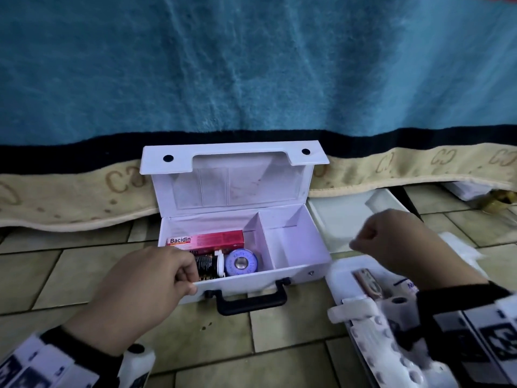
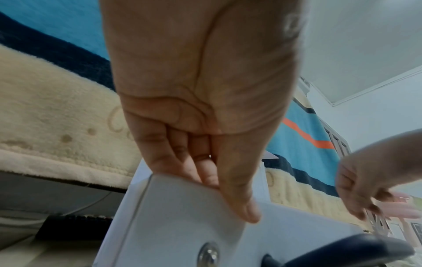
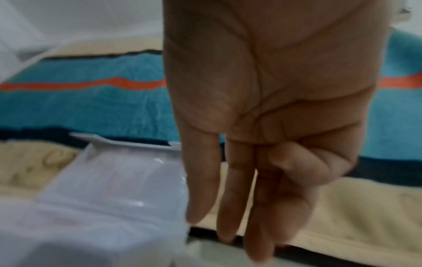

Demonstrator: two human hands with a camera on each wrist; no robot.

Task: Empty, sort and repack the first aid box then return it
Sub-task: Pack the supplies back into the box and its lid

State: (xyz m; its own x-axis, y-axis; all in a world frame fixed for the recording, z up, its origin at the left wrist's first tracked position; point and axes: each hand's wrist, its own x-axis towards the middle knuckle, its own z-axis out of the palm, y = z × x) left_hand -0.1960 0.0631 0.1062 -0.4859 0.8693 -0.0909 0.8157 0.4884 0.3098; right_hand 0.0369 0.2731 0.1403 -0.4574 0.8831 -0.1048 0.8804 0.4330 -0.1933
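A white first aid box (image 1: 293,242) stands open on a tiled floor (image 1: 84,275), its lid (image 1: 232,175) leaning back against a blue blanket (image 1: 251,65) with a dark band and a cream border that hangs down behind it. The person's left hand (image 1: 145,292) grips the box's front wall near its left end, thumb pressed on the outside and fingers curled over the rim into the left compartment, as the left wrist view confirms. That compartment holds a red carton marked "Bacidin" (image 1: 207,240) along the back, a dark bottle with a white cap (image 1: 209,266) lying on its side in front of it, and a roll of tape (image 1: 241,263) just beside the cap. The black carry handle (image 1: 249,299) hangs at the front of the box. The right hand (image 1: 391,242) hovers above the floor just right of the box, grasping nothing; in the head view its fingers look loosely curled, while the blurred right wrist view shows them hanging mostly straight. Below that hand lie white packets (image 1: 363,278), blurred, and a blister strip of tablets (image 1: 391,345) near the right wrist. A flat white tray (image 1: 344,222) rests on the floor right of the box.
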